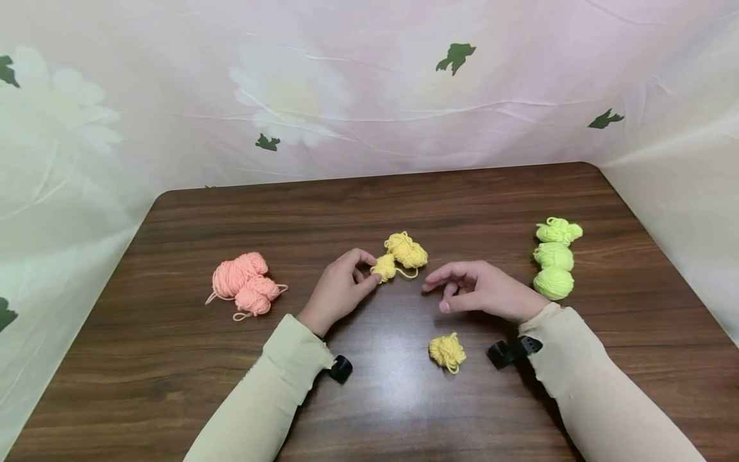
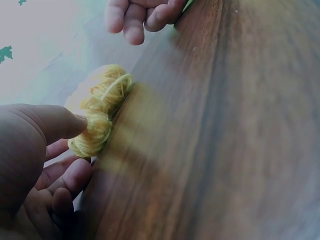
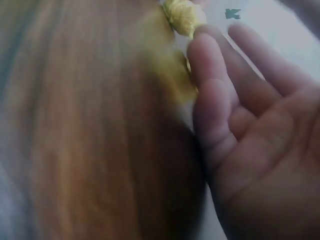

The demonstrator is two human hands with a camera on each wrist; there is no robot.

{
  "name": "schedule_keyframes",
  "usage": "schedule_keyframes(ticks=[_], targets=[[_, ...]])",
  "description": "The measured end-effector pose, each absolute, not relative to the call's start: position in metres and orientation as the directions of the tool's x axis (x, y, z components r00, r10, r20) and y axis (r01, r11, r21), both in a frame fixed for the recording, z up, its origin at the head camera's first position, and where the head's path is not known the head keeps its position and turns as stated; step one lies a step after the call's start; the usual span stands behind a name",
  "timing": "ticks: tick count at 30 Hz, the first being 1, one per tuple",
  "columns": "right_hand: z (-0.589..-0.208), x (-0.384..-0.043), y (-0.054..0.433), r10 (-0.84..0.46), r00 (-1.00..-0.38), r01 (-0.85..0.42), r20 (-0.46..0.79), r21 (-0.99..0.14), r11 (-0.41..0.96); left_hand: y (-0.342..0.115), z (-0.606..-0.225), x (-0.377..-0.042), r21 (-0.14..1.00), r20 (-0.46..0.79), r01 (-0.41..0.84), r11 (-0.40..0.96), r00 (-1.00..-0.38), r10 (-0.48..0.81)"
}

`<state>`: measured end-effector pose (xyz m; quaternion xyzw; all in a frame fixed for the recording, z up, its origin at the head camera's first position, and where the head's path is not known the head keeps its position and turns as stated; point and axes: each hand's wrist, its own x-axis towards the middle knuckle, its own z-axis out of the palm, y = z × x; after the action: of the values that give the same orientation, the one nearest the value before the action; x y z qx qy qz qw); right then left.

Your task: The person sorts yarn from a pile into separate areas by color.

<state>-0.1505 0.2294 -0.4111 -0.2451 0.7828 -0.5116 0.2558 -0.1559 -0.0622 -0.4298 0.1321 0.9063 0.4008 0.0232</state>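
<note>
My left hand (image 1: 344, 286) pinches a small yellow yarn ball (image 1: 384, 268) between thumb and fingers at the middle of the table. Right behind it lies a larger yellow yarn ball (image 1: 407, 250), and a loose strand curves out beside the two. In the left wrist view the thumb presses on the pinched yellow yarn (image 2: 95, 132). My right hand (image 1: 482, 290) hovers to the right with loosely bent fingers and nothing in them. Nearer to me, below the right hand, sits a third yellow yarn ball (image 1: 447, 352) with a loop sticking out.
A cluster of pink yarn balls (image 1: 245, 284) lies on the left of the brown wooden table (image 1: 156, 359). Three lime-green yarn balls (image 1: 554, 258) stand in a row on the right, close to the right forearm. A flowered cloth (image 1: 358, 90) hangs behind the table.
</note>
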Motion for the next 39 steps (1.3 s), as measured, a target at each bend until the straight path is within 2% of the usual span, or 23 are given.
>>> schedule_keyframes(ticks=[7, 12, 26, 31, 39], targets=[[-0.403, -0.145, 0.231, -0.799, -0.560, -0.207, -0.219, -0.897, 0.390, -0.062, -0.429, -0.156, 0.735, 0.048, 0.211, 0.644, -0.964, 0.262], [-0.402, -0.144, 0.229, -0.828, -0.507, -0.209, -0.240, -0.897, 0.389, -0.062, -0.429, -0.156, 0.740, 0.039, 0.201, 0.641, -0.965, 0.258], [-0.401, -0.138, 0.222, -0.844, -0.475, -0.213, -0.249, -0.898, 0.385, -0.063, -0.430, -0.156, 0.746, 0.031, 0.192, 0.638, -0.967, 0.255], [-0.400, -0.135, 0.218, -0.835, -0.481, -0.244, -0.268, -0.874, 0.421, -0.063, -0.429, -0.156, 0.746, 0.027, 0.190, 0.638, -0.966, 0.255], [-0.400, -0.135, 0.218, -0.811, -0.511, -0.223, -0.284, -0.868, 0.444, -0.063, -0.428, -0.155, 0.748, 0.029, 0.191, 0.635, -0.966, 0.256]])
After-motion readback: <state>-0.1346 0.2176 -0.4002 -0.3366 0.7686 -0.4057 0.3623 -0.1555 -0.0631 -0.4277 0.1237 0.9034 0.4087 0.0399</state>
